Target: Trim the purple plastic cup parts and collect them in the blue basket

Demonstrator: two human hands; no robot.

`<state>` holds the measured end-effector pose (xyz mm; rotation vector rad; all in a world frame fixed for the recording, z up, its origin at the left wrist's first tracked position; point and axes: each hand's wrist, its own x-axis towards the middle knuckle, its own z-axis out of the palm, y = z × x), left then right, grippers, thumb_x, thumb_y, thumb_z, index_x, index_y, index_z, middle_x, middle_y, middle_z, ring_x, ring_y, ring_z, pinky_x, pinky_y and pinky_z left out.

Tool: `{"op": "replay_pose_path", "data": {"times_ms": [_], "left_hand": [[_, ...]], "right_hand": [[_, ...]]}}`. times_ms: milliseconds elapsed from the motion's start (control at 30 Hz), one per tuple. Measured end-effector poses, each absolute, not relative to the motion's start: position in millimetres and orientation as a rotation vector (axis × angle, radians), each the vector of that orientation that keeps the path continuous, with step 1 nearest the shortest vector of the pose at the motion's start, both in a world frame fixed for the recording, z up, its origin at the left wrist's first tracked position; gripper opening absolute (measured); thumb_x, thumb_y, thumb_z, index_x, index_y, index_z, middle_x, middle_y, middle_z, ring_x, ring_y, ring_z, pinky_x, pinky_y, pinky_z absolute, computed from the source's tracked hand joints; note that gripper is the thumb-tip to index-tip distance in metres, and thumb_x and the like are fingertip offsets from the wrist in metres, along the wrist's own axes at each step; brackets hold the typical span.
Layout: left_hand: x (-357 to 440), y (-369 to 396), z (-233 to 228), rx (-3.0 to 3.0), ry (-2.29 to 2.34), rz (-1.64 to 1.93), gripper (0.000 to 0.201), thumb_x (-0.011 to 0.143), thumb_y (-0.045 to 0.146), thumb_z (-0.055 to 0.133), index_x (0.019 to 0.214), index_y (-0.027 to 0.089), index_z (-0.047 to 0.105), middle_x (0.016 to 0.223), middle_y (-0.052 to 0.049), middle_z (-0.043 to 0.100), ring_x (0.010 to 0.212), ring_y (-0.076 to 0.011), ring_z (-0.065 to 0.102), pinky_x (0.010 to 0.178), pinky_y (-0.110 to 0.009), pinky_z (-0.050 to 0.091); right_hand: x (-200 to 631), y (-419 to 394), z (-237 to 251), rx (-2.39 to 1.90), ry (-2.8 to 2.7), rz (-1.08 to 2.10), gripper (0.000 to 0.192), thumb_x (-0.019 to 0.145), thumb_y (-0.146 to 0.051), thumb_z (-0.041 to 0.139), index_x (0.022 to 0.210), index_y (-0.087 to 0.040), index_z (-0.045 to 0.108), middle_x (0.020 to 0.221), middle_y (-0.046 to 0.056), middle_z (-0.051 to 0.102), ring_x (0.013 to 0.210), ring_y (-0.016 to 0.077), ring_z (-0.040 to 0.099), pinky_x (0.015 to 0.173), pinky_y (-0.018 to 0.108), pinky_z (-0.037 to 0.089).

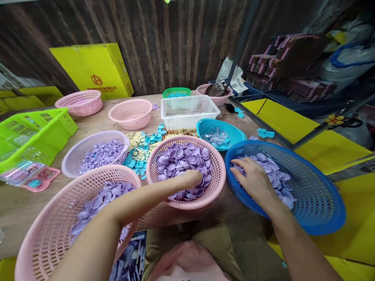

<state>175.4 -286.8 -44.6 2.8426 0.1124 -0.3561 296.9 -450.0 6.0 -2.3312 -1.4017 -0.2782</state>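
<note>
My left hand (191,179) reaches into the round pink basket (218,187) at the middle, its fingers curled closed over a heap of purple oval plastic pieces (183,162). Whatever those fingers hold, if anything, is hidden. Over the near left side of the large blue basket (319,212) is my right hand (254,178), thumb and fingers apart, close above more purple oval pieces (274,175). Below my left forearm, a big pink basket (43,230) contains similar purple pieces (99,201), partly covered by the arm.
Small purple parts fill a lilac basket (68,160). Turquoise and cream parts (140,150) lie loose beyond the middle basket. Behind stand a white basket (190,123), a teal basin (237,136) with clear parts, and a pink basket (130,121). A green crate (55,132) stands left.
</note>
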Motion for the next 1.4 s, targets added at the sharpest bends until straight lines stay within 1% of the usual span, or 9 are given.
{"op": "replay_pose_path", "data": {"times_ms": [233, 433, 600, 700, 800, 867, 967, 1100, 1400], "left_hand": [[166.8, -258.7, -31.5, 2.745, 0.136, -0.282, 0.013, 0.072, 0.012, 0.049, 0.067, 0.013, 0.061, 0.061, -0.002, 0.058, 0.058, -0.0124, 0.052, 0.053, -0.021, 0.036], [146.4, -240.6, -11.5, 1.987, 0.380, -0.086, 0.027, 0.075, 0.035, 0.045, 0.068, 0.012, 0.058, 0.061, 0.000, 0.055, 0.056, -0.0098, 0.048, 0.052, -0.021, 0.035], [141.2, -246.2, -9.0, 1.402, 0.533, -0.108, 0.017, 0.063, 0.028, 0.053, 0.060, 0.011, 0.053, 0.059, -0.003, 0.057, 0.057, -0.0121, 0.055, 0.057, -0.023, 0.043], [141.8, -247.1, -16.5, 1.470, 0.564, -0.105, 0.014, 0.062, 0.021, 0.053, 0.054, 0.015, 0.043, 0.044, 0.003, 0.048, 0.040, -0.0079, 0.047, 0.042, -0.019, 0.036], [143.6, -248.3, -25.0, 1.719, 0.569, -0.185, 0.007, 0.064, 0.015, 0.049, 0.061, 0.016, 0.043, 0.038, 0.008, 0.040, 0.033, -0.0064, 0.039, 0.037, -0.017, 0.029], [146.6, -252.8, -27.6, 2.015, 0.538, -0.271, 0.005, 0.065, 0.015, 0.050, 0.070, 0.016, 0.050, 0.044, 0.007, 0.046, 0.039, -0.0079, 0.045, 0.040, -0.017, 0.033], [156.3, -267.3, -27.9, 2.523, 0.427, -0.383, 0.011, 0.068, 0.020, 0.053, 0.076, 0.016, 0.059, 0.064, 0.000, 0.061, 0.062, -0.0142, 0.059, 0.054, -0.021, 0.042], [177.2, -293.4, -31.5, 2.772, 0.374, -0.491, 0.021, 0.072, 0.029, 0.054, 0.081, 0.012, 0.064, 0.084, -0.013, 0.065, 0.084, -0.0257, 0.060, 0.068, -0.031, 0.047], [200.3, -308.4, -39.7, 2.816, 0.329, -0.554, 0.025, 0.071, 0.016, 0.053, 0.093, 0.010, 0.063, 0.095, -0.016, 0.063, 0.089, -0.0263, 0.059, 0.072, -0.033, 0.047]], "right_hand": [[275.2, -421.9, -11.9, -2.329, -1.637, 0.048, 0.022, 0.083, -0.020, 0.045, 0.092, -0.020, 0.065, 0.091, 0.006, 0.063, 0.089, 0.0196, 0.056, 0.075, 0.030, 0.038], [261.7, -385.4, -16.0, -2.432, -2.111, 0.434, 0.029, 0.076, -0.011, 0.049, 0.098, -0.020, 0.065, 0.096, 0.008, 0.062, 0.088, 0.0202, 0.059, 0.071, 0.025, 0.042], [252.0, -358.7, -24.7, -2.439, -2.255, 0.589, 0.031, 0.073, -0.004, 0.046, 0.094, -0.014, 0.066, 0.093, 0.014, 0.064, 0.088, 0.0225, 0.061, 0.067, 0.025, 0.042], [253.0, -351.6, -27.6, -2.421, -2.263, 0.623, 0.025, 0.072, -0.005, 0.046, 0.080, -0.011, 0.068, 0.082, 0.014, 0.066, 0.080, 0.0214, 0.062, 0.063, 0.023, 0.040], [262.1, -353.5, -25.3, -2.376, -2.247, 0.620, 0.021, 0.072, -0.008, 0.047, 0.078, -0.014, 0.066, 0.086, 0.010, 0.065, 0.077, 0.0174, 0.060, 0.060, 0.021, 0.037], [272.5, -359.2, -22.0, -2.328, -2.146, 0.579, 0.018, 0.073, -0.010, 0.046, 0.078, -0.015, 0.063, 0.089, 0.007, 0.063, 0.076, 0.0144, 0.057, 0.059, 0.020, 0.035], [288.7, -371.8, -14.9, -2.265, -1.831, 0.523, 0.011, 0.074, -0.013, 0.045, 0.072, -0.016, 0.056, 0.072, 0.002, 0.059, 0.067, 0.0117, 0.051, 0.056, 0.019, 0.032], [297.0, -390.7, -0.2, -2.174, -1.509, 0.433, 0.010, 0.075, -0.020, 0.041, 0.070, -0.018, 0.049, 0.059, -0.003, 0.049, 0.056, 0.0108, 0.043, 0.054, 0.021, 0.029], [287.0, -426.6, 23.2, -2.076, -1.269, 0.319, 0.017, 0.077, -0.033, 0.041, 0.070, -0.019, 0.049, 0.059, -0.001, 0.053, 0.058, 0.0136, 0.048, 0.056, 0.024, 0.033]]}}
